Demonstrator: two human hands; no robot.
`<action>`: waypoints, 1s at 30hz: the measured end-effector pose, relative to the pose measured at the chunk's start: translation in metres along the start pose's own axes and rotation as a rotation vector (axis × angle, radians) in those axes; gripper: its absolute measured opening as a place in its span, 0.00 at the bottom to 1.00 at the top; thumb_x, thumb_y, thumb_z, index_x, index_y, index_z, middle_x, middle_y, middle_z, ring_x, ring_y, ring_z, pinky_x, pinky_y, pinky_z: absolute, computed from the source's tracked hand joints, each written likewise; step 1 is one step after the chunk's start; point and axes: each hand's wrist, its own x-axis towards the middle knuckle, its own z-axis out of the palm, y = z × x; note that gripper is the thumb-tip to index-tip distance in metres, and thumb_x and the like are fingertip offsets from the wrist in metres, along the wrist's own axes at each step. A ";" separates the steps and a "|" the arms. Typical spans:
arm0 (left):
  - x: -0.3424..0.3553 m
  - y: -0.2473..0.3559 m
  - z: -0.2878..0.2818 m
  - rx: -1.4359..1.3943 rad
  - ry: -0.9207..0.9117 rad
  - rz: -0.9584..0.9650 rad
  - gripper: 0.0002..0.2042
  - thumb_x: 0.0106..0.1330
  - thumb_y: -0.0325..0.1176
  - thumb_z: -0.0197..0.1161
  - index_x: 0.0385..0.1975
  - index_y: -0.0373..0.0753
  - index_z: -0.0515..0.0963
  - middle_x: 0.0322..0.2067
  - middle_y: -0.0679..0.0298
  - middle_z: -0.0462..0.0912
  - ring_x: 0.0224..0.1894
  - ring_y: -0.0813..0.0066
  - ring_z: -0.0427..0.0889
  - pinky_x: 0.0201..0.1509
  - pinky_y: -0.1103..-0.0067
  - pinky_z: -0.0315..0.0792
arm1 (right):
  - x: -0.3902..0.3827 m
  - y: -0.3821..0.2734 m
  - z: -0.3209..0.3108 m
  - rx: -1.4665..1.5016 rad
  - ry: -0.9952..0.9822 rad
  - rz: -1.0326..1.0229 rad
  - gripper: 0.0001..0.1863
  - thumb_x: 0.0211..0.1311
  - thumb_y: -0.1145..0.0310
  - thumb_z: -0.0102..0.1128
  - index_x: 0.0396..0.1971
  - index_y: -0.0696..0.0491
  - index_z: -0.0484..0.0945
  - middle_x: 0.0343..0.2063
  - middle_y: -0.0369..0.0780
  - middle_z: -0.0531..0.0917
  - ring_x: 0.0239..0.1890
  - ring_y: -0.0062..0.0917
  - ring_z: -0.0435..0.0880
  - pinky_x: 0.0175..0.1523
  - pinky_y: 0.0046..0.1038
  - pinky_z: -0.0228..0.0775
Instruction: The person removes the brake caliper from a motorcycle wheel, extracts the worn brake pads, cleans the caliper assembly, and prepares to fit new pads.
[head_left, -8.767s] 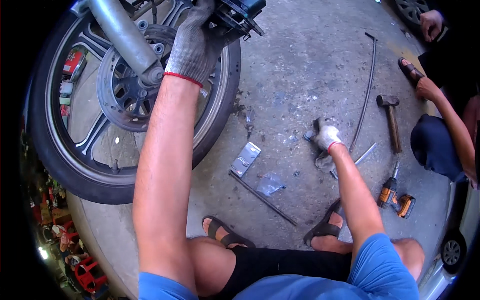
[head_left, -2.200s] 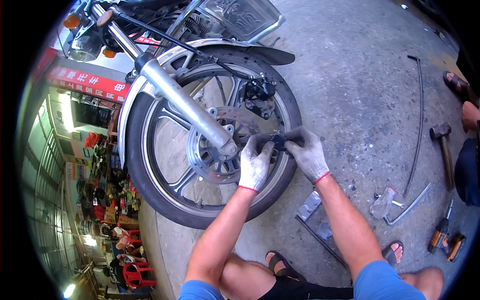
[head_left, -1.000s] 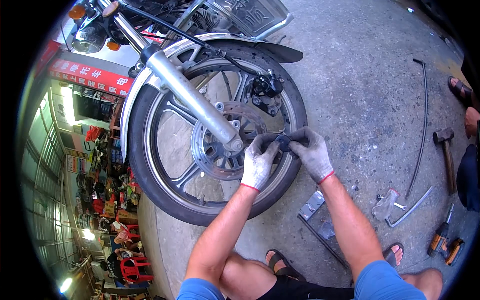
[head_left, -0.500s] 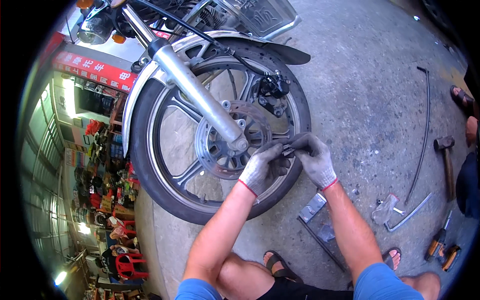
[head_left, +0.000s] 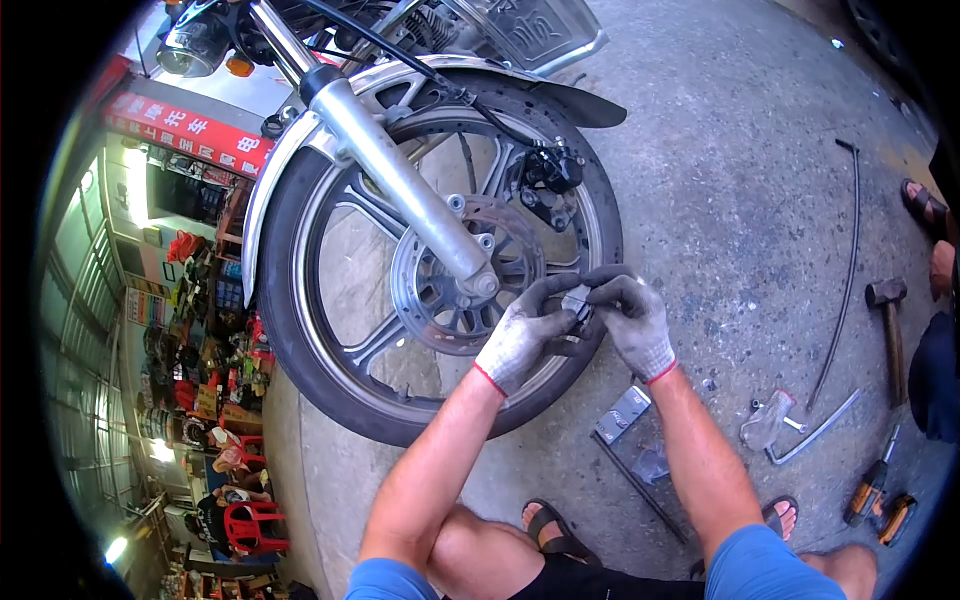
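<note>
In front of the motorcycle's front wheel (head_left: 300,235), my gloved left hand (head_left: 522,335) and gloved right hand (head_left: 634,318) meet, fingers closed on a small grey metal plate that looks like a brake pad (head_left: 577,299). One flat face shows between my fingertips; the rest is covered. Just left of it are the slotted brake disc (head_left: 418,318) and the silver fork leg (head_left: 405,190). A black brake caliper (head_left: 556,168) hangs on its hose above my right hand, apart from the disc.
On the concrete lie a small box (head_left: 622,414), a dark rod (head_left: 640,487), a plastic bag with a bolt (head_left: 768,422), a bent bar (head_left: 815,428), a hammer (head_left: 892,340), a long L-shaped bar (head_left: 846,270) and an orange-handled screwdriver (head_left: 870,485). Another person's sandalled foot (head_left: 925,203) stands far right.
The brake pad has turned between my fingers, so a flat grey face shows now where a dark edge showed before. Both hands stay in nearly the same place.
</note>
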 end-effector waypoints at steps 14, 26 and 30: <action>0.001 -0.005 0.003 0.338 0.050 0.076 0.23 0.65 0.29 0.63 0.60 0.38 0.68 0.45 0.64 0.76 0.39 0.78 0.79 0.37 0.80 0.78 | 0.001 -0.011 -0.001 -0.174 -0.019 -0.071 0.09 0.48 0.86 0.61 0.30 0.58 0.79 0.35 0.41 0.79 0.40 0.28 0.82 0.44 0.26 0.75; 0.019 -0.004 0.009 0.295 0.092 -0.003 0.16 0.72 0.41 0.55 0.47 0.34 0.76 0.31 0.65 0.78 0.29 0.79 0.79 0.30 0.80 0.75 | 0.008 -0.020 -0.002 -0.297 0.045 -0.056 0.09 0.50 0.80 0.61 0.33 0.55 0.80 0.33 0.44 0.81 0.36 0.38 0.83 0.41 0.32 0.76; 0.026 0.004 0.018 0.321 0.114 0.006 0.15 0.72 0.41 0.54 0.43 0.34 0.76 0.29 0.65 0.78 0.27 0.79 0.78 0.28 0.80 0.74 | 0.016 -0.021 -0.006 -0.298 0.037 -0.049 0.09 0.50 0.79 0.61 0.33 0.56 0.80 0.33 0.44 0.81 0.38 0.39 0.83 0.43 0.34 0.76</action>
